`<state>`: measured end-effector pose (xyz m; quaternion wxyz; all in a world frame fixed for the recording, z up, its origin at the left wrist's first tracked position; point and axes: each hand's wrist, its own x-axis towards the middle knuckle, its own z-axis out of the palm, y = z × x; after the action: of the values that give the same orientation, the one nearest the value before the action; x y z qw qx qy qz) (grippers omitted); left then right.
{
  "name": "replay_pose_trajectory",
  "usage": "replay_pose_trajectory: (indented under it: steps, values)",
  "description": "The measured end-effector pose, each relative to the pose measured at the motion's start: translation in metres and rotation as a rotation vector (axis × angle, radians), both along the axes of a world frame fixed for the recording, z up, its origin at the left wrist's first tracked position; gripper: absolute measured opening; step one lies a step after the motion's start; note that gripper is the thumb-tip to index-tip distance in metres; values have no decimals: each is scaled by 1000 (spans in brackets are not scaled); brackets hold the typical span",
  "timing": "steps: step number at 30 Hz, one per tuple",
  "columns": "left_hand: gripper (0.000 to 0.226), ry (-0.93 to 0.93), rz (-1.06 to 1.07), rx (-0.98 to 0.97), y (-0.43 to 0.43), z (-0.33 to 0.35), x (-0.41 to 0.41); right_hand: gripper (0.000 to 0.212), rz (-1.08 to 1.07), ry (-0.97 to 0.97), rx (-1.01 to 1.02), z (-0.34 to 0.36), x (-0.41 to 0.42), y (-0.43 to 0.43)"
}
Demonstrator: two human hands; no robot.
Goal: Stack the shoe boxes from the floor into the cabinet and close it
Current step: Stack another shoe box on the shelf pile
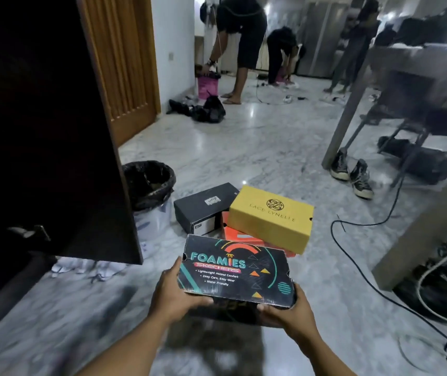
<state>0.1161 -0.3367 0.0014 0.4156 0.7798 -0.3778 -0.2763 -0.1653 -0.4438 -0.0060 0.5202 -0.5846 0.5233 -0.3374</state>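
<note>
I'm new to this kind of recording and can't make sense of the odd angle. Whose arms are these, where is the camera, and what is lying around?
There is no machine here. The camera sits on a person's head and looks forward and down, so the two bare arms rising from the bottom edge are that person's own. The left hand and the right hand hold a black Foamies shoe box between them, lifted off the marble floor.

Just beyond it, three more boxes wait on the floor: a yellow box resting partly on an orange box, and a black box beside them. The dark panel on the left is the open cabinet door. Next to it stands a bin lined with a black bag. Other people work in the background.
</note>
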Motion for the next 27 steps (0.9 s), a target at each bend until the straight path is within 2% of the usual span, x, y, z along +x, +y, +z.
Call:
replay_pose_trajectory:
  steps: [2, 4, 9, 13, 15, 18, 20, 24, 25, 27]
  values:
    - [148, -43, 47, -46, 30, 25, 12, 84, 38, -9, -13, 20, 18, 16]
    - [150, -88, 106, -57, 66, 43, 29, 83, 98, -16, -35, 40, 41, 36]
    - [133, -186, 268, -137, 162, 113, 69, 85, 280, -35, -87, 86, 113, 82]
    - [115, -258, 360, -181, 232, 171, 104, 102, 455, -80, -141, 132, 177, 118]
    - [116, -307, 436, -225, 265, 202, 120, 96, 527, -130, -197, 162, 207, 137]
    - [96, -391, 562, -298, 311, 253, 130, 89, 636, -212, -262, 213, 249, 161]
    - [97, -447, 647, -350, 336, 293, 130, 93, 693, -258, -313, 249, 276, 174]
    - [106, -602, 828, -466, 378, 352, 146, 115, 773, -382, -381, 323, 334, 198]
    - [105, -635, 870, -484, 386, 366, 148, 115, 772, -412, -397, 340, 348, 205]
    - [95, -685, 943, -500, 399, 391, 153, 104, 758, -467, -448, 368, 372, 224]
